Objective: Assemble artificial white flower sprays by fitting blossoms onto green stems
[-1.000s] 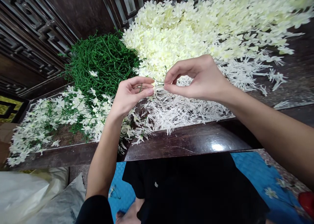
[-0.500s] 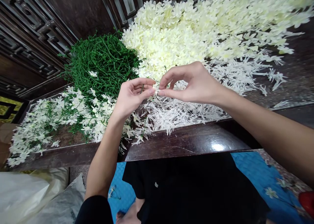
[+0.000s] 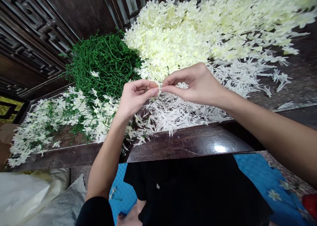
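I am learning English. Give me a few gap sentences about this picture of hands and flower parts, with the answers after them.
1. The left hand and the right hand pinch a small flower piece above spiky pieces that are ____ in colour.
2. The tangled stems are ____ in colour.
3. The cream petals lie to the ____ of the stems.
Answers: white; green; right.
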The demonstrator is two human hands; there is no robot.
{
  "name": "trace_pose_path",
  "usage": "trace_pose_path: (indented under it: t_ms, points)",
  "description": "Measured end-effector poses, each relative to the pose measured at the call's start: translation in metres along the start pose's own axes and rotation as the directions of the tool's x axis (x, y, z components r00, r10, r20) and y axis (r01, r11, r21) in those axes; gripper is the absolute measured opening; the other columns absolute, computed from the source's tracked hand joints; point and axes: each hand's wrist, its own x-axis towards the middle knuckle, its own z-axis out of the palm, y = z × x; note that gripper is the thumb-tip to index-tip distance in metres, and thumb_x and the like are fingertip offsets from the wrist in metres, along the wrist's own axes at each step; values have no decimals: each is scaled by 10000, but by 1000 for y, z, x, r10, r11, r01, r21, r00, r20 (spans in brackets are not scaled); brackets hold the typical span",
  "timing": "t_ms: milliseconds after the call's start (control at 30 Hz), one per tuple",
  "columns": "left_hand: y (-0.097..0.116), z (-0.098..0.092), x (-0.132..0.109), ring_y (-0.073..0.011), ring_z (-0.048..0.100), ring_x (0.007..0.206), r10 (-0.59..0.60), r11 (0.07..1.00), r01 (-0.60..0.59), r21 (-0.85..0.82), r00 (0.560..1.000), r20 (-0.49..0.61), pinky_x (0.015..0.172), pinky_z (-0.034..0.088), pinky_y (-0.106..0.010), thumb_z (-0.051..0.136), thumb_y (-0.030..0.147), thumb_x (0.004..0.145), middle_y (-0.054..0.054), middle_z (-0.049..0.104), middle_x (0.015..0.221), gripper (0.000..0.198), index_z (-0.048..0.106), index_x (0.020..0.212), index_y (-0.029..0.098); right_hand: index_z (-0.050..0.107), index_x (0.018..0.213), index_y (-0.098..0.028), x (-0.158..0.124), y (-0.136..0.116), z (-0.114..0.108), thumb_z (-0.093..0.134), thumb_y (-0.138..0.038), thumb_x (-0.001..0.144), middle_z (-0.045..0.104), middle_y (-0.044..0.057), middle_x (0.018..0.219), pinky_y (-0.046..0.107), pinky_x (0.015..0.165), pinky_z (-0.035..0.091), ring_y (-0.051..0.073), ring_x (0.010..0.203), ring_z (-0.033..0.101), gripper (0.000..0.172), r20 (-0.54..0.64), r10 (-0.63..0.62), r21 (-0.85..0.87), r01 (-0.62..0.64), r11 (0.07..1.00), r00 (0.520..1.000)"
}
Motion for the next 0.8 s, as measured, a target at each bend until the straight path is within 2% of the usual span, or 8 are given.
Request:
trace_pose_path:
  t_ms: [167, 300, 600, 800]
  points:
    - [2, -1, 0, -138, 760, 753, 30, 999, -31, -32, 1000, -7, 742, 660, -273, 943, 445, 734, -36, 806, 845, 313, 824, 881, 195, 803, 831, -303, -1, -2, 0, 768, -579, 846, 797, 49, 932, 544, 916, 633, 296, 894, 741, 278, -51, 11, -5, -12, 1000, 999]
    - [3, 0, 1, -121, 741, 720, 64, 997, -64, -40, 998, -17, 706, 643, -251, 953, 405, 728, -27, 806, 827, 270, 831, 861, 204, 798, 815, -303, 0, -2, 0, 768, -558, 848, 804, 45, 937, 545, 905, 638, 287, 868, 739, 259, -36, -2, 2, 2, 1000, 999]
    - [1, 4, 1, -129, 751, 732, 104, 994, -102, 37, 993, -50, 708, 644, -257, 937, 443, 747, -31, 825, 838, 293, 835, 880, 202, 794, 794, -303, -1, 1, 0, 764, -463, 866, 811, 34, 926, 513, 889, 650, 275, 859, 753, 178, -41, -26, -6, 25, 1000, 999]
    - [3, 8, -1, -136, 758, 727, 91, 995, -89, 34, 994, -65, 698, 647, -252, 963, 417, 706, -38, 838, 842, 292, 841, 847, 191, 813, 808, -290, 0, 10, 6, 719, -346, 899, 801, 16, 830, 447, 758, 670, 235, 751, 752, 141, -114, -148, -65, 142, 988, 982]
